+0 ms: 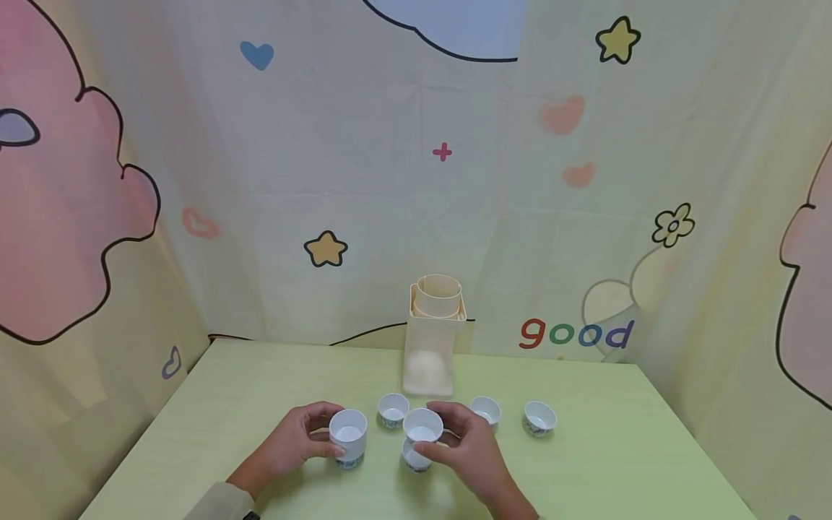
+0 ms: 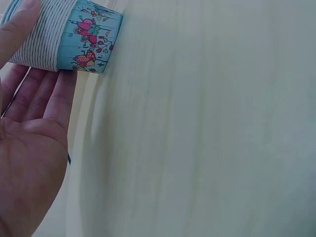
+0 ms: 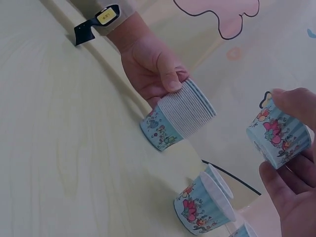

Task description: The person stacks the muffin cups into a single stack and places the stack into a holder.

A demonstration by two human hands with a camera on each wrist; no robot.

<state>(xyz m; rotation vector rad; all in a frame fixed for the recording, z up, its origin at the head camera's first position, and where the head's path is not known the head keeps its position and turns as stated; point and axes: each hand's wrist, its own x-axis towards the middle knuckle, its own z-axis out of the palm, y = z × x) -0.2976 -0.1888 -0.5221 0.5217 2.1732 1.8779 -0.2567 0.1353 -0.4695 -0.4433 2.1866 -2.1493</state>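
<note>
Head view: a person's left hand [image 1: 292, 442] grips a stack of nested paper cups [image 1: 347, 439], thumb on the near side and the other fingers curved round the far side; whether the stack's base touches the table [image 1: 273, 383] I cannot tell. To its right, the right hand [image 1: 469, 451] pinches a single paper cup [image 1: 423, 425] between thumb and fingers, parted just the cup's width. The right wrist view shows this cup held up, clear of a lower cup [image 1: 417, 462] that stands on the table. Three more stand farther back: a left cup [image 1: 393, 410], a middle cup [image 1: 484, 408] partly behind the right hand, and a right cup [image 1: 540, 417], well to the right. Beyond them, at the table's far side, is a beige holder [image 1: 432, 339] with a round tube [image 1: 438, 297] at its top, before a printed cloth [image 1: 390, 180].
</note>
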